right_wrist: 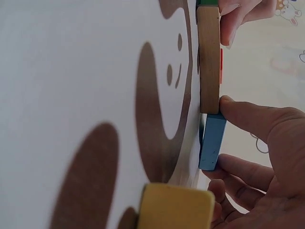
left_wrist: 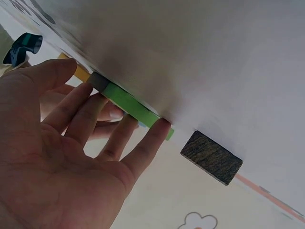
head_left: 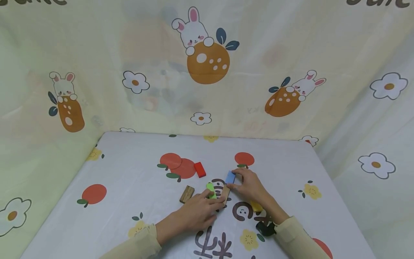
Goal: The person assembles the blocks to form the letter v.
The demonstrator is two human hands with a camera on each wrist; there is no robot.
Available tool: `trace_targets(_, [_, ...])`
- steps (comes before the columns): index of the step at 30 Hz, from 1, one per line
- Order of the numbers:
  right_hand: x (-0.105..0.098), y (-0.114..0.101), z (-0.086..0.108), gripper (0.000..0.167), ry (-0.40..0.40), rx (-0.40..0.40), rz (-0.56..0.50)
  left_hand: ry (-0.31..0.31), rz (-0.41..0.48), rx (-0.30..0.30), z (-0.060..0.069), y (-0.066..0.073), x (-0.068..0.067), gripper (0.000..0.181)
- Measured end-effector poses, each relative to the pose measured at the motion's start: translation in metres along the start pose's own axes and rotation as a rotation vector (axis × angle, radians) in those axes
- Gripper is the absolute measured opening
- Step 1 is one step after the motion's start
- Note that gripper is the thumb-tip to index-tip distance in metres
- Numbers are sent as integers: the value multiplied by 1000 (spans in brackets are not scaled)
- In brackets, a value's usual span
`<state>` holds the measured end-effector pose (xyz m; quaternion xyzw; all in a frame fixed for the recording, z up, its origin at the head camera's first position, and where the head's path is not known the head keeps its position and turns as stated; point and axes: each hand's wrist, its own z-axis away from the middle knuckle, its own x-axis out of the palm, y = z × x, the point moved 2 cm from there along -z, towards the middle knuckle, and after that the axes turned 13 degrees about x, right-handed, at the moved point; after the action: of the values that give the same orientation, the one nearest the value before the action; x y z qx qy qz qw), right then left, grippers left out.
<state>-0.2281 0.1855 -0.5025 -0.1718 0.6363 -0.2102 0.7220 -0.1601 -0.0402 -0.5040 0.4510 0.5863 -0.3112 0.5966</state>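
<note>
Right hand (head_left: 250, 187): blue block (right_wrist: 213, 140) pinched endwise — best held there; probably light, stiff.
Left hand (head_left: 194, 214): loosely spread, green block (left_wrist: 131, 107) touched.

blue block (head_left: 230, 177) at one end of plain wooden block (right_wrist: 209, 59), green block (left_wrist: 127, 103) near

the head view is bright and evenly lit, with soft, weak shadows. both wrist views are dimmer and greyer; a diffuse shadow darkens the tablecloth (left_wrist: 248, 81) beside the green block (left_wrist: 129, 105), and the yellow block (right_wrist: 176, 207) (nearest the lens) looks slightly soft.
</note>
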Motion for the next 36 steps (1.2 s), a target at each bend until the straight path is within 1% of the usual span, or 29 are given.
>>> trace_targets(4, [0,1,-1,62,-1,-10,0,-10,2,-8,0,0,-1,53])
trace_targets(12, [2,1,-2,55,-2,-22,-41,-13,7,-11,1,0,-1,54])
trace_targets(17, [3,1,-1,56,2,-21,-20,0,22,-2,1,1,-2,51])
trace_targets(23, [3,0,0,56,11,-18,-6,5,17,-2,0,1,-2,50])
trace_targets(29, [2,0,1,54,20,-13,-11,-6,6,3,-1,1,-1,50])
trace_targets(36, [-1,-2,1,54,20,-44,-15,-14,-8,-12,-1,1,-1,53])
